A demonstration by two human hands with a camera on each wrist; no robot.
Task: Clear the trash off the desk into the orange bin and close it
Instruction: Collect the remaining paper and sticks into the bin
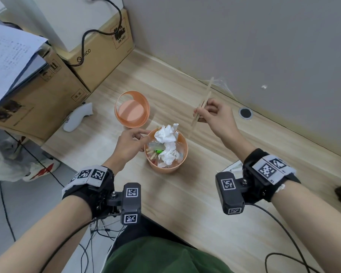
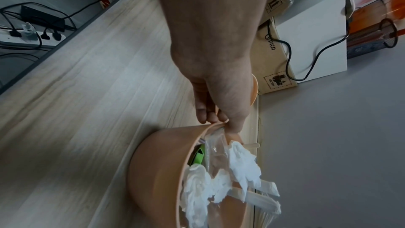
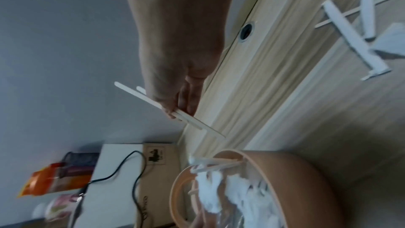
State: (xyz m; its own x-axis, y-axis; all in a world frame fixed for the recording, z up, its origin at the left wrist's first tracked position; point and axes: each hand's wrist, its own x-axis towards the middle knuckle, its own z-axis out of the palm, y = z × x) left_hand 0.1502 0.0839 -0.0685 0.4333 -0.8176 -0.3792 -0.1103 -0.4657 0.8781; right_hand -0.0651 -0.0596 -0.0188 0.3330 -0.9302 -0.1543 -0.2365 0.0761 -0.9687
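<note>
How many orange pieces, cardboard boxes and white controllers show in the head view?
Orange pieces: 2, bin and lid
Cardboard boxes: 2, PICO box and box under papers
White controller: 1
Total: 5

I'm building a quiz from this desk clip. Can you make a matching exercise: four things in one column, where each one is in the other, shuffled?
Things:
1. wooden sticks
2. bin lid
3. crumpled tissue
4. orange bin

Places:
A. piled in the bin
B. pinched in the right hand
C. rim held by the left hand
D. on the desk behind the bin

Pairs: 1-B, 2-D, 3-A, 4-C
</note>
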